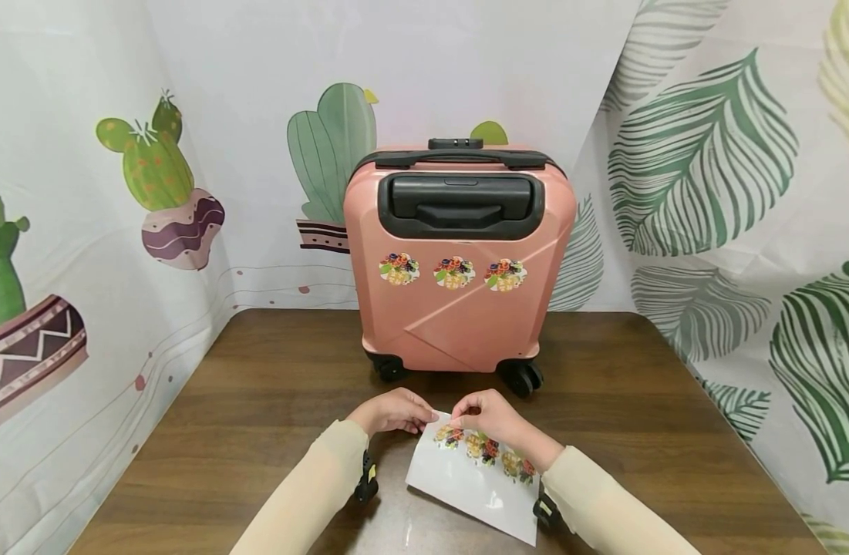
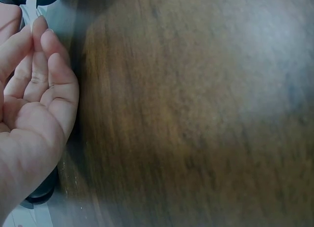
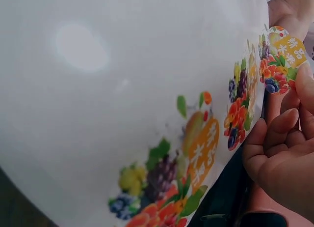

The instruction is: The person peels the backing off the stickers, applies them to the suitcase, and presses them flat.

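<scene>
A white sticker sheet (image 1: 466,489) with a row of round fruit-print stickers tilts up over the table. My left hand (image 1: 399,411) pinches its far left corner between thumb and fingertips; in the left wrist view that hand (image 2: 39,99) shows its palm, the pale edge of the sheet at its fingertips. My right hand (image 1: 496,420) pinches the edge of the end sticker (image 3: 284,62), which bends away from the sheet in the right wrist view. Two further stickers, a middle one (image 3: 240,104) and a near one (image 3: 169,173), lie flat on the sheet.
A pink suitcase (image 1: 459,324) stands upright on the wooden table (image 1: 278,401) beyond my hands, three similar fruit stickers (image 1: 454,273) in a row on its front. Its black wheels (image 1: 521,378) rest on the tabletop. A cloth printed with cacti and leaves (image 1: 257,46) hangs behind.
</scene>
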{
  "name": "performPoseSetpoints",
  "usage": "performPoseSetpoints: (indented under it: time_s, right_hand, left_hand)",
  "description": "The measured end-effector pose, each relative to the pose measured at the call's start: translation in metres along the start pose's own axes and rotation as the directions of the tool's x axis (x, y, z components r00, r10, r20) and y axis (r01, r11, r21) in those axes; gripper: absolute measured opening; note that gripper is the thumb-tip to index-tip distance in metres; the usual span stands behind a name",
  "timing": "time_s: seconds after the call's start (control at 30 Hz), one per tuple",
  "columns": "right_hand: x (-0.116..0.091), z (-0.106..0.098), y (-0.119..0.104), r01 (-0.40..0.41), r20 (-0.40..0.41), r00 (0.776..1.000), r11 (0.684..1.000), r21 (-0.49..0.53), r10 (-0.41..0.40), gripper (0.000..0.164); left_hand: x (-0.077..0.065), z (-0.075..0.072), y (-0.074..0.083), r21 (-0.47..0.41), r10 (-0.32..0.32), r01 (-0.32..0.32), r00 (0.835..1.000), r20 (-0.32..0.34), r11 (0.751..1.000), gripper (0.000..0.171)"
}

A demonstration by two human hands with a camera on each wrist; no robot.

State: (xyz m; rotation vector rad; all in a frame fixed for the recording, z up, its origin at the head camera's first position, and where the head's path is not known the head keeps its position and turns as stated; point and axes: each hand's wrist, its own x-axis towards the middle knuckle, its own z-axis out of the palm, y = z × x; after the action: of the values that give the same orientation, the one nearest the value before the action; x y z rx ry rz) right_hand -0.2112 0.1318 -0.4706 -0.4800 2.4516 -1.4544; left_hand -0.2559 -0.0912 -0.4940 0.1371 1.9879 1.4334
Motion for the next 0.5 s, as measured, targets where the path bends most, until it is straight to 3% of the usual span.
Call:
performPoseSetpoints:
  time_s: [0.5]
  right_hand:
    - [-0.0045, -0.0075, 0.0053, 0.077, 0.012, 0.997, 0.996, 0.042, -0.077, 0.017]
  left_hand:
    - [0.0016, 0.0017, -0.0044, -0.037, 0.012, -0.013, 1.000, -0.019, 0.999, 0.017]
